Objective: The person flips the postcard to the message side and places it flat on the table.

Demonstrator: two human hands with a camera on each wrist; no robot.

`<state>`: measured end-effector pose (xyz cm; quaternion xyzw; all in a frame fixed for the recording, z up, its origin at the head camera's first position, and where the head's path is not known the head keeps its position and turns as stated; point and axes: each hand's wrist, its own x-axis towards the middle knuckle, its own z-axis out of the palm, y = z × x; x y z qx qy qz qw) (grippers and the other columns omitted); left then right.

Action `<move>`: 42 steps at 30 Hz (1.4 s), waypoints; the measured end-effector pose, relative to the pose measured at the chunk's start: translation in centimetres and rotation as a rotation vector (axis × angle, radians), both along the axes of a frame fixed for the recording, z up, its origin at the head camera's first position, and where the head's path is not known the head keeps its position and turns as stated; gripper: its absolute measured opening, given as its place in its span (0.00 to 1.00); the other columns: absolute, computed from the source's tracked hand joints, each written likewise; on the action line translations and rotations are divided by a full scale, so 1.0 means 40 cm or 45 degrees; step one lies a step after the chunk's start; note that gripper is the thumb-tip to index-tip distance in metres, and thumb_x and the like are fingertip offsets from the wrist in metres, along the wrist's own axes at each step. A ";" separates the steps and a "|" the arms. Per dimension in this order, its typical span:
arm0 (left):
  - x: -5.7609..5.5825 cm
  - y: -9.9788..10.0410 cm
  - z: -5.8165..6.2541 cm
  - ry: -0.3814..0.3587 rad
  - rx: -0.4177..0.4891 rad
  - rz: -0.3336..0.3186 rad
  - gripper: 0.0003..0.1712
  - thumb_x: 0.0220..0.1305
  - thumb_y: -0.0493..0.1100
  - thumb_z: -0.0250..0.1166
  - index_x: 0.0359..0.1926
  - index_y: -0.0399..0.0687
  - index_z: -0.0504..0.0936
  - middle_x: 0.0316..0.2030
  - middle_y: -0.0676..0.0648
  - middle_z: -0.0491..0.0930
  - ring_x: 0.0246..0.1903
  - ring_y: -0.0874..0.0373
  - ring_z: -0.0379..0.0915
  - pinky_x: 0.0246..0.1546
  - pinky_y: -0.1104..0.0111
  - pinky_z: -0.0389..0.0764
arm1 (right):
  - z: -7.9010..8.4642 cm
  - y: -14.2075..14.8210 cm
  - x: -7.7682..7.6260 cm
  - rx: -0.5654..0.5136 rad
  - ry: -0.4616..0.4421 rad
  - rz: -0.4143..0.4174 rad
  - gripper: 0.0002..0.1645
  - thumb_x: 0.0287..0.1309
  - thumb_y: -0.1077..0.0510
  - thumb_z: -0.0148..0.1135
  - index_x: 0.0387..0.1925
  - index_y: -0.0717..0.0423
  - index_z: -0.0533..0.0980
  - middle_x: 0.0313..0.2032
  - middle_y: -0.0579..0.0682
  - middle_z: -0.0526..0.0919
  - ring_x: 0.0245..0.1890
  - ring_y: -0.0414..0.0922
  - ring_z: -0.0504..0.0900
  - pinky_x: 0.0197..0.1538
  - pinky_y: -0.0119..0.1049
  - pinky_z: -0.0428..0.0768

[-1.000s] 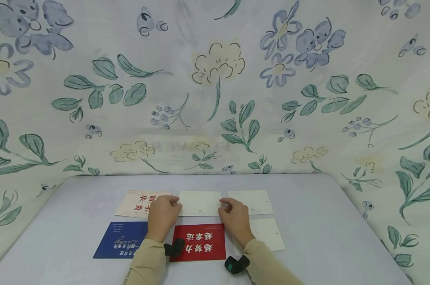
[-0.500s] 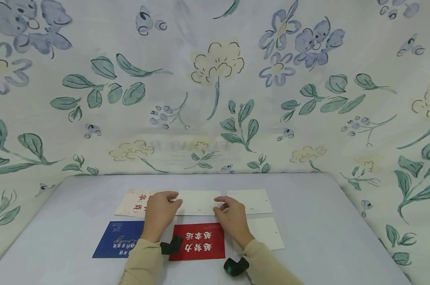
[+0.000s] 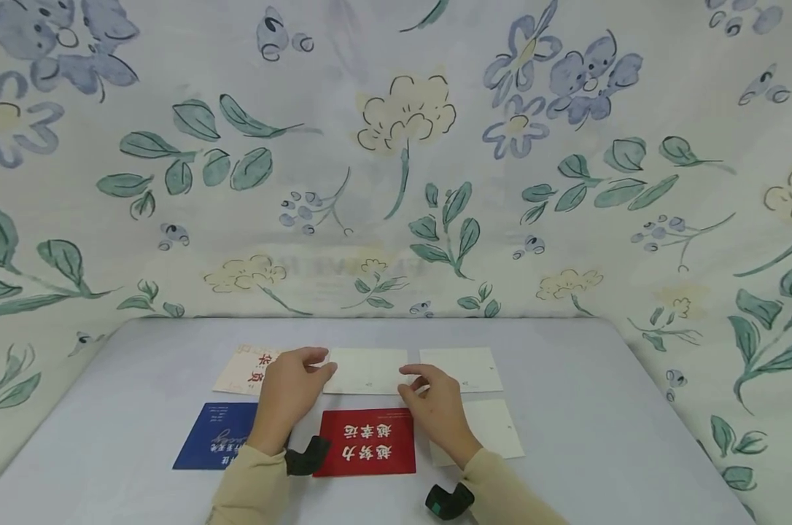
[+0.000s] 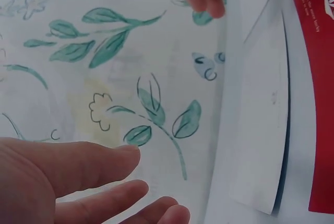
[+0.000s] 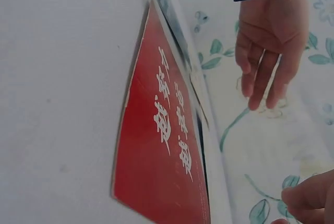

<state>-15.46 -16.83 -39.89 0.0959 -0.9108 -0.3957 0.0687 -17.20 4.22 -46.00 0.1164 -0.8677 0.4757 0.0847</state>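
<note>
My left hand (image 3: 289, 390) hovers between a cream card with red characters (image 3: 238, 372) and a blank white card (image 3: 366, 370) in the middle of the back row. Its fingers are loosely bent with nothing between them, as the left wrist view of the fingers (image 4: 99, 166) confirms. At the white card's other side, my right hand (image 3: 437, 405) is held above the table, thumb and fingers apart and holding nothing. A red card with white characters (image 3: 370, 441) lies between the forearms. Part of a blue card (image 3: 206, 437) is hidden by my left arm.
Two more white cards lie on the right, one at the back (image 3: 468, 368) and one in front (image 3: 494, 426), partly behind my right hand. The white table (image 3: 567, 437) ends at a floral cloth (image 3: 396, 182) hanging behind it.
My left hand has drawn slightly left and back from the middle white card, uncovering its lower left corner. My right hand shifted slightly left, then back right. The cards stay in place.
</note>
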 end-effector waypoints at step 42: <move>0.137 0.003 -0.071 -0.287 -0.210 -0.049 0.28 0.55 0.45 0.66 0.56 0.39 0.74 0.44 0.41 0.80 0.34 0.55 0.76 0.36 0.57 0.81 | 0.022 0.082 0.092 0.043 -0.397 0.209 0.32 0.54 0.51 0.63 0.60 0.56 0.68 0.52 0.51 0.75 0.37 0.42 0.75 0.30 0.28 0.78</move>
